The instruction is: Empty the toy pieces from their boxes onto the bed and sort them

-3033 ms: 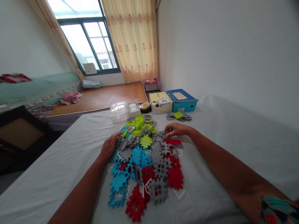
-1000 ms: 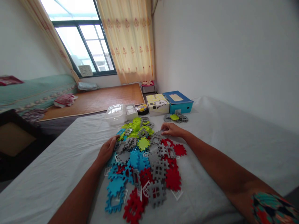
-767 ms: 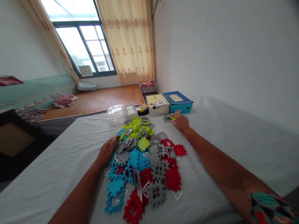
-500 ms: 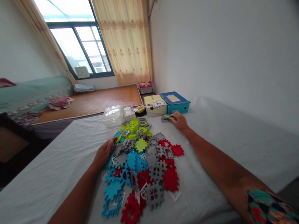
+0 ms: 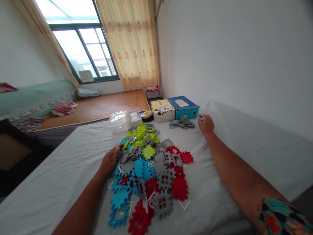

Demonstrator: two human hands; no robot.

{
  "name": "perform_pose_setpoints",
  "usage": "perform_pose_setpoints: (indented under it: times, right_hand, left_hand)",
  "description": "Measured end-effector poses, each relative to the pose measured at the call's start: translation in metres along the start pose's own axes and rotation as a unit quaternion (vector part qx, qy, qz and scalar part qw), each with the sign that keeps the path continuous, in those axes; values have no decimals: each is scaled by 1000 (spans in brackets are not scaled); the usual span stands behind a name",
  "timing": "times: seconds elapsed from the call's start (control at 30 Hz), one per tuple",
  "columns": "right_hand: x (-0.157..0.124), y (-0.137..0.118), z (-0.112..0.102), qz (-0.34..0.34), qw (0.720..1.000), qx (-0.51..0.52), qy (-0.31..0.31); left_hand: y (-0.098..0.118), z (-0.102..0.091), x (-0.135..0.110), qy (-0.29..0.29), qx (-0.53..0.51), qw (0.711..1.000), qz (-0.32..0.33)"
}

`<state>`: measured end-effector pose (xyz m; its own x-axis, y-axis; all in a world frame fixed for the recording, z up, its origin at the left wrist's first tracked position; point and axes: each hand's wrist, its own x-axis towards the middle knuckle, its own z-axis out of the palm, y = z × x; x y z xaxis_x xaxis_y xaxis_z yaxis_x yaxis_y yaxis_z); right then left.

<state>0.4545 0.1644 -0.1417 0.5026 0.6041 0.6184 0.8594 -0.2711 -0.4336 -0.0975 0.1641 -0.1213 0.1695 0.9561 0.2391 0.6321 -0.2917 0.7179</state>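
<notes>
A heap of toothed plastic building tiles lies on the white sheet, with lime green tiles (image 5: 139, 133) at the far end. Grey tiles (image 5: 162, 204), blue tiles (image 5: 119, 199) and red tiles (image 5: 180, 188) fill the nearer part. My left hand (image 5: 110, 160) lies with fingers stretched out against the heap's left edge. Beyond and to the right of the heap, a smaller group of grey tiles (image 5: 182, 124) sits apart. Just right of that group is my right hand (image 5: 206, 124), fingers curled together; whatever they hold is hidden.
Behind the tiles stand a clear plastic container (image 5: 118, 121), a white box (image 5: 135, 120), a round black tin (image 5: 146, 116), a yellow cartoon box (image 5: 162, 111) and a blue box (image 5: 184, 109). A white wall (image 5: 234, 58) runs along the right.
My right hand has moved right, off the small grey group, uncovering more of it. The lime green tile it held earlier is out of sight. My left hand stays in place.
</notes>
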Motion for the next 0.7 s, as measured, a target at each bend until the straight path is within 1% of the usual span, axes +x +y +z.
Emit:
perform_pose_setpoints:
  times: [0.1,0.13,0.17,0.27,0.3,0.33,0.37,0.4,0.47,0.5,0.53,0.57,0.63,0.7]
  right_hand:
    - [-3,-24,12,-20,994,18,-106]
    - [-4,-31,14,-20,991,22,-130]
    - [-5,-37,15,-25,990,27,-138]
    - [-11,-60,8,-76,990,67,-103]
    - [-15,-71,4,-102,985,99,-101]
    - [-20,-85,-1,-131,974,141,-119]
    - [-28,-102,-7,-160,955,192,-158]
    - [-38,-120,-14,-188,927,246,-211]
    - [-62,-156,-28,-240,855,332,-318]
    - [-74,-173,-35,-268,824,356,-350]
    - [-86,-188,-42,-303,800,368,-366]
    - [-96,-199,-48,-339,782,369,-370]
    - [-111,-213,-58,-402,763,354,-361]
    - [-119,-218,-62,-433,753,342,-357]
  left_hand:
    - [0,0,0,1,4,1000,5]
    - [-1,0,0,2,6,1000,6]
    - [-1,1,0,3,7,1000,7]
    - [-2,1,0,3,7,1000,13]
    - [-2,1,0,2,5,1000,15]
    - [-2,2,0,2,4,1000,16]
    - [-2,2,0,1,4,1000,16]
    - [-1,2,0,1,5,1000,14]
    - [1,2,-1,1,5,1000,10]
    - [2,2,-2,1,4,1000,9]
    - [4,2,-2,1,3,1000,9]
    - [4,2,-2,0,1,1000,8]
    - [5,1,-3,-2,0,1000,9]
    - [4,1,-3,-2,1,1000,10]
